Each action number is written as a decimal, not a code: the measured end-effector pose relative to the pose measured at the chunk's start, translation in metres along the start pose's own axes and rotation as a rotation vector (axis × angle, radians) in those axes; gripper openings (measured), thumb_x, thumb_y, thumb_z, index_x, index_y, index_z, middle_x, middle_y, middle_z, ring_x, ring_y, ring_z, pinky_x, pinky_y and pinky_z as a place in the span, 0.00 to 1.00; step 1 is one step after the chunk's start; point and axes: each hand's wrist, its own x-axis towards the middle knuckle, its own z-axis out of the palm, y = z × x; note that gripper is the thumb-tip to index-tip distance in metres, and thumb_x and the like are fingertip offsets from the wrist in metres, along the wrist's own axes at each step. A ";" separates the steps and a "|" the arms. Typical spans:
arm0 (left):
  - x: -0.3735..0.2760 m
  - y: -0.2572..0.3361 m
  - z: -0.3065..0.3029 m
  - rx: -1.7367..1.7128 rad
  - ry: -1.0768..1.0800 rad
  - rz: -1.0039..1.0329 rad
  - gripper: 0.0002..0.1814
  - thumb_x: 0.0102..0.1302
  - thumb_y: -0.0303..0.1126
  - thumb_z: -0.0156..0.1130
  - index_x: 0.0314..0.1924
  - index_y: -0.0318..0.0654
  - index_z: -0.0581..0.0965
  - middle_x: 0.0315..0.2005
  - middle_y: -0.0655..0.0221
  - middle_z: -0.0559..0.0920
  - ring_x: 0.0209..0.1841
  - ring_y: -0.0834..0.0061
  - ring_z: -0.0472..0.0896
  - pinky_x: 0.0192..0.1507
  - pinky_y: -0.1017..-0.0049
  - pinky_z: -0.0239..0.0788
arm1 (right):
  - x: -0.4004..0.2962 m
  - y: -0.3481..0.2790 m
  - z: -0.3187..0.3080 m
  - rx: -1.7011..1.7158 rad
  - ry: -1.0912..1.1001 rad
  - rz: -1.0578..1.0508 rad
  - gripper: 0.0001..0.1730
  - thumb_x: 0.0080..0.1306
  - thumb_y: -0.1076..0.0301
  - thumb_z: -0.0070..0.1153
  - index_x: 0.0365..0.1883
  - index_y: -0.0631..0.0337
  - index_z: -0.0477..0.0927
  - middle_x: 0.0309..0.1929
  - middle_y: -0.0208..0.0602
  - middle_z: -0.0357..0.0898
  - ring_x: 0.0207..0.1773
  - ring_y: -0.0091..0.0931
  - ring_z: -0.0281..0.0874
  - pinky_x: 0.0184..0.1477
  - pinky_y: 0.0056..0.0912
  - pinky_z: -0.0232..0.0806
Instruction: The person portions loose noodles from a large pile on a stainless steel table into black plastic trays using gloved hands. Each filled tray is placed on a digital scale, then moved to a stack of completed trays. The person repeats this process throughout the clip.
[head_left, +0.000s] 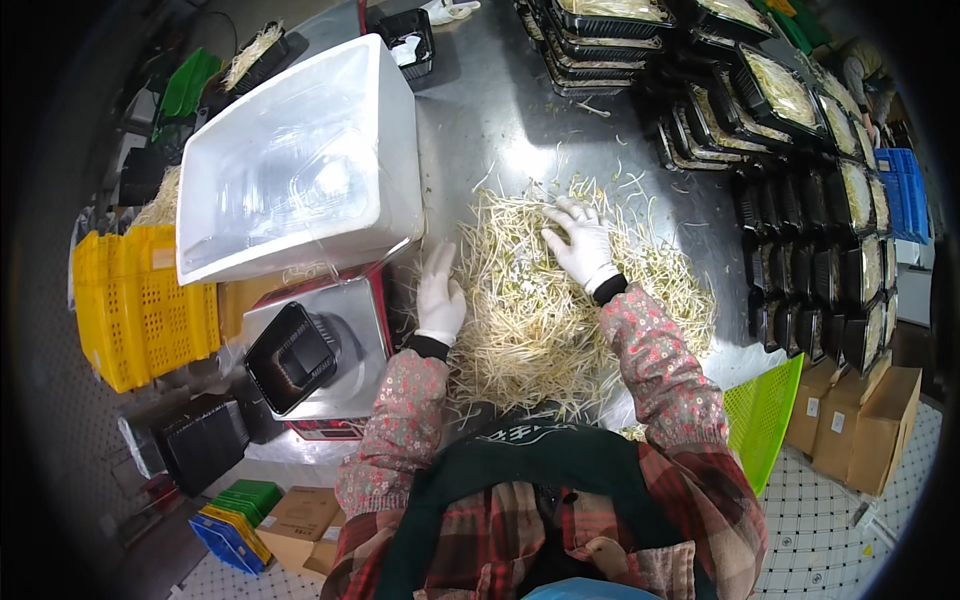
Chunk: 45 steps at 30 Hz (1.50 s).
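A loose heap of bean sprouts (517, 330) lies on the metal table (480, 127) in front of me. My right hand (581, 244), in a white glove, rests palm down on the heap's upper part with its fingers apart. At the heap's left edge is my left hand (439, 300), also gloved, its fingers stretched away from me and nothing seen in it. Left of that hand, an empty black plastic tray (292, 360) sits tilted on a scale (364, 352) with a steel platform. Beyond the scale stands a white foam box (397, 150) with clear plastic film about it.
Stacks of sprout-filled black trays (817, 195) line the right side and the far right (607, 45). Yellow crates (142, 307) and stacked black trays (202, 442) stand left. A lime-green basket (757, 420) and cardboard boxes (847, 427) are at my right. Another person (862, 67) is partly visible.
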 end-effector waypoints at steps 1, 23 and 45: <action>-0.008 0.004 0.001 0.021 -0.002 0.051 0.32 0.54 0.17 0.50 0.62 0.40 0.68 0.61 0.55 0.69 0.65 0.54 0.64 0.67 0.64 0.54 | -0.001 -0.009 0.002 0.031 -0.057 -0.025 0.17 0.63 0.52 0.54 0.47 0.46 0.81 0.54 0.33 0.75 0.59 0.33 0.67 0.58 0.48 0.60; -0.151 0.025 -0.058 -0.102 -0.171 -0.061 0.37 0.57 0.33 0.66 0.65 0.33 0.63 0.64 0.52 0.65 0.67 0.55 0.61 0.68 0.65 0.52 | -0.198 0.044 -0.174 0.637 -0.263 0.518 0.09 0.63 0.66 0.62 0.36 0.62 0.83 0.33 0.28 0.82 0.37 0.16 0.76 0.41 0.21 0.69; -0.041 0.020 -0.013 0.131 -0.370 0.206 0.29 0.49 0.32 0.70 0.54 0.39 0.75 0.48 0.58 0.77 0.51 0.57 0.76 0.53 0.67 0.69 | -0.117 -0.034 -0.046 -0.052 -0.310 0.007 0.26 0.53 0.65 0.61 0.53 0.55 0.77 0.51 0.43 0.75 0.51 0.38 0.75 0.51 0.38 0.71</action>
